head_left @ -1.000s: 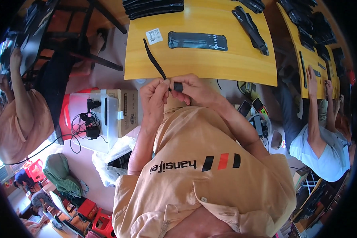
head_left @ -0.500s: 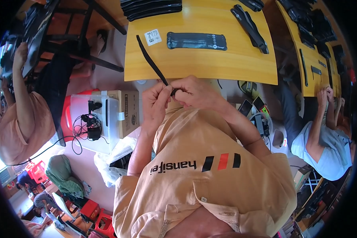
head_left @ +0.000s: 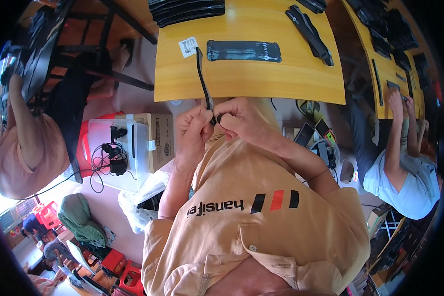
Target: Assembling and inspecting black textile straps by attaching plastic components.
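1. Left hand (head_left: 195, 129) and right hand (head_left: 244, 120) both pinch closed on the lower end of the black strap (head_left: 203, 79).
2. Strap runs toward 12 o'clock over the yellow surface (head_left: 261, 74) edge.
3. Small black piece at the fingertips, probably a buckle.

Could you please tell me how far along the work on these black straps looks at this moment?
Done, it seems: a stack of black pieces at the yellow table's far edge. In hand: left hand and right hand pinch one thin black strap. Apparently left: a flat black pouch and folded strap.
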A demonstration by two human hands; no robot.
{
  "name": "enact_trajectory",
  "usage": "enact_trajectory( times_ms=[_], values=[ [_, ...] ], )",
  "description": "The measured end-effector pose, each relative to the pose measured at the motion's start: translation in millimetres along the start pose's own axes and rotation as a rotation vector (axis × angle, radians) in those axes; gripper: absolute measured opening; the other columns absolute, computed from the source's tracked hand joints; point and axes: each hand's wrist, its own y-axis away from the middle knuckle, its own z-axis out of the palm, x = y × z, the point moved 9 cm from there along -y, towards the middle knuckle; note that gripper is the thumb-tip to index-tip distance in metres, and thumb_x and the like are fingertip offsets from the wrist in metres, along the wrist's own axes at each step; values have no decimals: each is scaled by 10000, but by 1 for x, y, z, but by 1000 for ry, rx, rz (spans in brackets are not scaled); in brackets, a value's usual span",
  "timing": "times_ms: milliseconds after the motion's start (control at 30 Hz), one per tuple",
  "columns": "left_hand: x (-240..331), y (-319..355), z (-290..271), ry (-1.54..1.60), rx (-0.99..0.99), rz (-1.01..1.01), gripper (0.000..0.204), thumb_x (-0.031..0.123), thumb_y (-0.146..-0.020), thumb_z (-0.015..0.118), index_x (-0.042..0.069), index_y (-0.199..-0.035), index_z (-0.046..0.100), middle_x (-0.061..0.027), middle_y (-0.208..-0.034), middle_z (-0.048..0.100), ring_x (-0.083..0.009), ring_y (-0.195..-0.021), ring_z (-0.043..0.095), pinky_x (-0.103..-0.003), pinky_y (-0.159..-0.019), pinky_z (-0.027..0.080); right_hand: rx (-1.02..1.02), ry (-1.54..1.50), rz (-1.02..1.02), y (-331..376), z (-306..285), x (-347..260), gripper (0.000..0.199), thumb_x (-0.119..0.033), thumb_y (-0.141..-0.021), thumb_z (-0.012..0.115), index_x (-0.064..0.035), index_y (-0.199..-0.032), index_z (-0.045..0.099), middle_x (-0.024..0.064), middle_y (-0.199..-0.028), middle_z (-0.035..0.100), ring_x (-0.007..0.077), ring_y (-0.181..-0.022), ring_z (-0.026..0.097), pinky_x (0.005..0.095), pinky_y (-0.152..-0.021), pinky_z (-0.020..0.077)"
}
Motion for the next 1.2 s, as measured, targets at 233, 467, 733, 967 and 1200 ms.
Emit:
enact_trajectory(
  times_ms=[233, 467, 733, 967, 1200],
  values=[
    [20, 8, -4, -149, 99, 114, 279, 105, -854, 487, 55, -583, 442, 42, -487, 363, -24, -443, 289, -200, -411, 205, -87, 318, -176, -4, 4, -13, 257, -179, -872, 494, 6, -695, 521, -3, -584, 471, 46, -519, 458, 188, -467, 382],
    [23, 8, -5, -318, 107, 127, 299, 121, -860, 486, 45, -573, 453, 47, -487, 376, -19, -445, 300, -197, -411, 223, -206, 336, -165, -8, 3, -7, 278, -238, -889, 519, 8, -762, 540, 9, -620, 488, 64, -531, 496, 192, -474, 396],
    [27, 15, -5, -405, 166, 108, 272, 123, -834, 495, 67, -572, 446, 45, -485, 337, -25, -429, 259, -201, -401, 170, -168, 347, -225, -6, 7, -19, 158, -98, -840, 499, 6, -724, 526, 58, -573, 486, 99, -511, 453, 256, -470, 348],
    [38, 17, -2, -357, 118, 127, 327, 111, -848, 492, 57, -537, 407, 47, -477, 355, -21, -441, 278, -206, -408, 207, -293, 127, -149, -3, 23, -20, 155, -58, -838, 450, 4, -724, 534, 29, -611, 551, 52, -493, 469, 182, -441, 363],
    [32, 18, 0, -90, 69, 64, 296, 97, -822, 506, 63, -545, 408, 36, -477, 364, -27, -428, 269, -205, -406, 197, -191, -29, -35, 1, 25, -18, 147, -42, -785, 463, 23, -690, 556, 86, -554, 574, 97, -414, 522, 191, -385, 412]
  ],
)
